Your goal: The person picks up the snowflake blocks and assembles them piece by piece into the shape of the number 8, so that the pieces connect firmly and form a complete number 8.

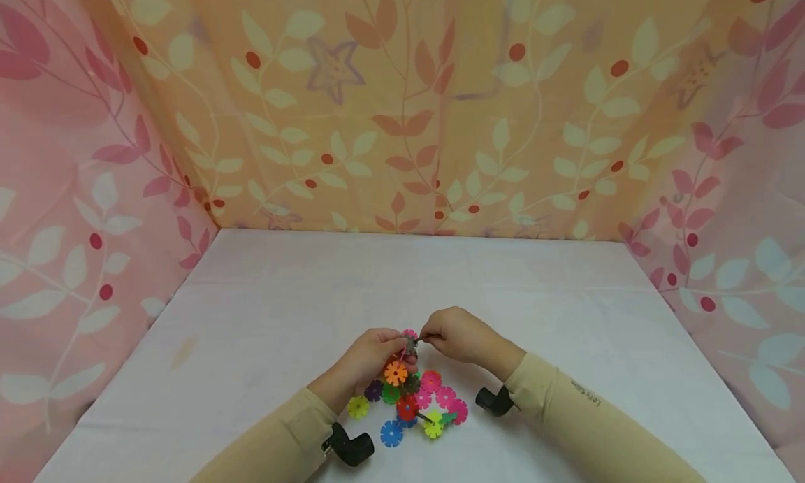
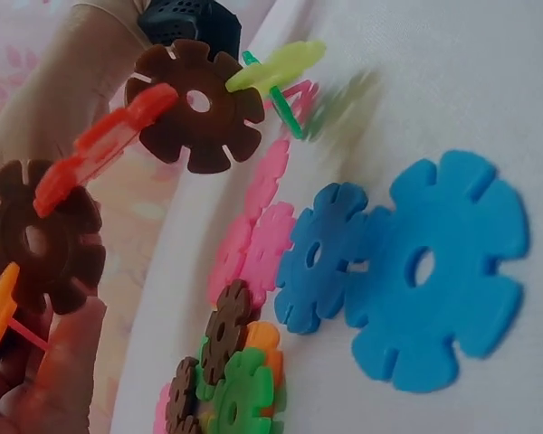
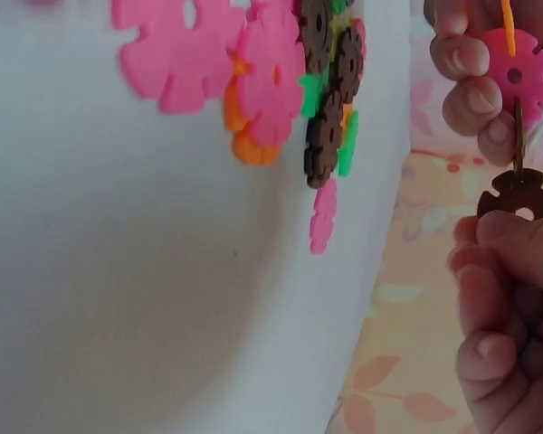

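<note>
My left hand [image 1: 371, 354] holds a pink snowflake disc [image 3: 529, 72], one link in a chain of notched plastic discs. From it hang an orange disc [image 1: 395, 372], brown discs [image 2: 199, 145], a red disc [image 2: 109, 149] and a yellow disc [image 2: 281, 68]. My right hand [image 1: 462, 333] pinches a brown disc [image 3: 507, 188] between thumb and fingers. Between the pink disc and that brown one stands another brown disc [image 3: 519, 136], seen edge-on. Whether its slots are fully seated cannot be told.
Loose discs lie on the white table [image 1: 283, 280] beneath the hands: blue discs [image 2: 462, 271], pink discs [image 3: 271, 81], a green disc [image 2: 244, 393], and a yellow-green disc [image 1: 358, 407] at left. Patterned curtains [image 1: 402, 119] stand behind and at both sides.
</note>
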`<state>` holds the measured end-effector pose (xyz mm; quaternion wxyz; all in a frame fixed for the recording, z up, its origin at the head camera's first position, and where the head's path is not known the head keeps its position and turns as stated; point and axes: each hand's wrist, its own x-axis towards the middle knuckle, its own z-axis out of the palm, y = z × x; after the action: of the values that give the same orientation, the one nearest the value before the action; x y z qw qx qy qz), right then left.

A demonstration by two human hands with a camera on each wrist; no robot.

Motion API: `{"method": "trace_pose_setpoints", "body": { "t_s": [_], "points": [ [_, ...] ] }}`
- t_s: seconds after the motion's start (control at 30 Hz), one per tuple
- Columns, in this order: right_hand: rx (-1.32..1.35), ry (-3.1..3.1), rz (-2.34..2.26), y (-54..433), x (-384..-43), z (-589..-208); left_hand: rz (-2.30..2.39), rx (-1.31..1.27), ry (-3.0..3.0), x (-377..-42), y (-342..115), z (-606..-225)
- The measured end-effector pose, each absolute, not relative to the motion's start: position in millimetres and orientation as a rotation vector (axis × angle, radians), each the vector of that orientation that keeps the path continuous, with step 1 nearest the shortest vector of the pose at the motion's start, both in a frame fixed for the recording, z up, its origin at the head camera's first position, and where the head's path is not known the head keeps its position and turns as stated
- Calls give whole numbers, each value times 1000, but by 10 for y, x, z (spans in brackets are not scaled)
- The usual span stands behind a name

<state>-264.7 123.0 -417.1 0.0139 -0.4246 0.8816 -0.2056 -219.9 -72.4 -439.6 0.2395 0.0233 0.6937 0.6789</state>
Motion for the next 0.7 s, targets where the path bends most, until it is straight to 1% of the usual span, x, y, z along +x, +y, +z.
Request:
{"method": "trace_pose_setpoints", "body": {
  "t_s": [0.17,0.33,0.53,0.7],
  "points": [
    [-1422,2729,-585,1223,-2593,-4182,1838,61,1954,-2187,-720,-4422],
    [-1552,2756,-549,1210,-2553,-4217,1830,-7,1991,-2163,-683,-4445],
    [-1499,2780,-630,1196,-2529,-4235,1903,-77,1946,-2129,-630,-4448],
    [-1483,2745,-691,1212,-2556,-4216,1921,-50,1961,-2119,-612,-4410]
  ]
}}
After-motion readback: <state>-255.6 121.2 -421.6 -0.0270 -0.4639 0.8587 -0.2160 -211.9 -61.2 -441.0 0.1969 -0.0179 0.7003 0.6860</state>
